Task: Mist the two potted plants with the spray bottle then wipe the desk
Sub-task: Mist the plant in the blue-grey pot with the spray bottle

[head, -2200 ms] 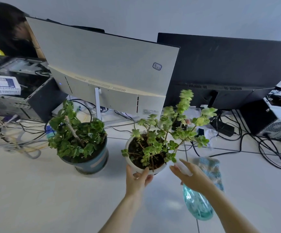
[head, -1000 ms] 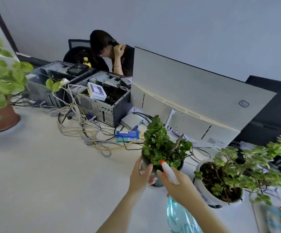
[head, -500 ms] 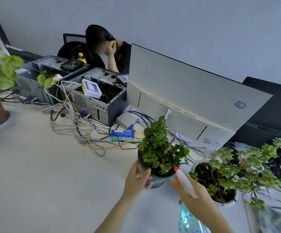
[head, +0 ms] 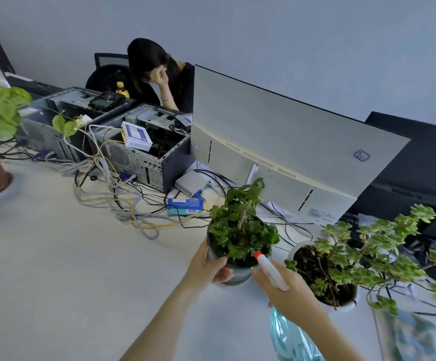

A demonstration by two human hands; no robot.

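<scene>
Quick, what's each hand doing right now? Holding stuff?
Left hand: closed around the grey-blue pot of the dark green leafy plant.
Right hand: closed on the clear teal plastic spray bottle, red nozzle tip at the leaves.

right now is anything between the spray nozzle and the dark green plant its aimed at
Nothing visible. The spray bottle in the right hand has its red-tipped nozzle right at the foliage of the dark green plant, whose pot the left hand holds. The white-potted plant stands off to the right.
</scene>
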